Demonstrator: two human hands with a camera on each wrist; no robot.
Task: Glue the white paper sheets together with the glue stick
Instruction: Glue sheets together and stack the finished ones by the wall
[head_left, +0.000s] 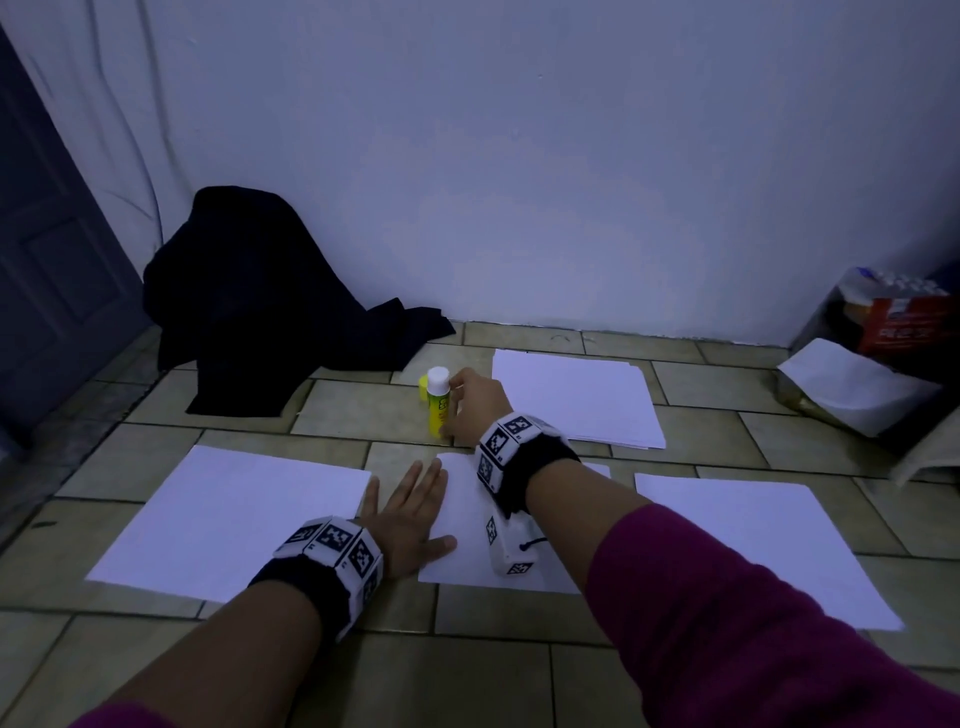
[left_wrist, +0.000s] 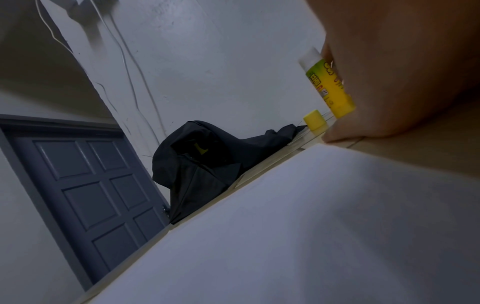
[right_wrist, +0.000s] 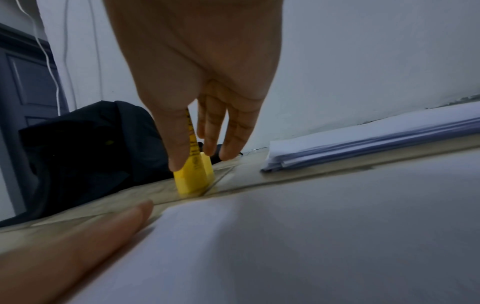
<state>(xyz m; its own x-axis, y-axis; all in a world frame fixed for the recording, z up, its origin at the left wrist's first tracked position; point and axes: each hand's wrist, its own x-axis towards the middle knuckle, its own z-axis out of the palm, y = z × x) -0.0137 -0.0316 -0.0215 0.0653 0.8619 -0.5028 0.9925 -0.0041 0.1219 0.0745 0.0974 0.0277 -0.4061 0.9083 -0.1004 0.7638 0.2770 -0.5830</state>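
A yellow glue stick (head_left: 438, 402) with a white top stands upright on the tiled floor, and its yellow cap (head_left: 424, 387) sits just behind it. My right hand (head_left: 453, 410) grips the stick, thumb on one side and fingers on the other; in the right wrist view the glue stick (right_wrist: 193, 176) touches the tile. My left hand (head_left: 410, 483) lies flat, fingers straight, on the left edge of the middle white sheet (head_left: 467, 561). Single sheets lie to the left (head_left: 228, 519) and to the right (head_left: 763, 545). In the left wrist view the glue stick (left_wrist: 328, 86) and cap (left_wrist: 314, 120) stand past the paper.
A stack of white paper (head_left: 576, 395) lies behind my right hand near the wall. A dark cloth heap (head_left: 260, 312) leans on the wall at back left beside a grey door (head_left: 52, 260). A box and crumpled wrapping (head_left: 862, 374) sit at far right.
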